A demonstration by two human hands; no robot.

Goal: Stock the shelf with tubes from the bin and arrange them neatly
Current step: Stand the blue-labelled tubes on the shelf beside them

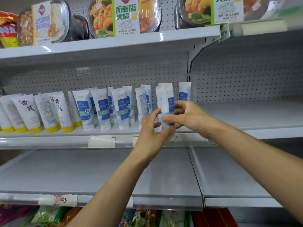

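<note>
Nearest, the left hand (151,128) comes up from below. Its thumb presses the lower front of a blue-and-white tube (167,99), and its curled fingers touch the tube's left edge. The right hand (188,116) meets it from the other side, thumb and curled fingers pinching the same tube around its lower half. The tube stands upright between the two sets of fingers, crimped end up. Its cap end is blurred just below the thumbs, at the front lip of the shelf (49,141), and I cannot tell whether it touches down yet.

The tube looks light, with a soft, squeezable plastic body and a glossy skin that could slide under a loose pinch. The stiff parts are probably the cap and the shoulder above it, so a hold low down, close to where the thumbs sit, should steer it best without denting it.

Behind the fingers, more tubes of this kind stand close together. To the left runs the row of blue tubes (120,110), leaning slightly, then the yellow-capped tubes (28,112). Just right of the right fingers a lone tube (184,90) stands against the pegboard (98,76). The bin is not in view.
</note>
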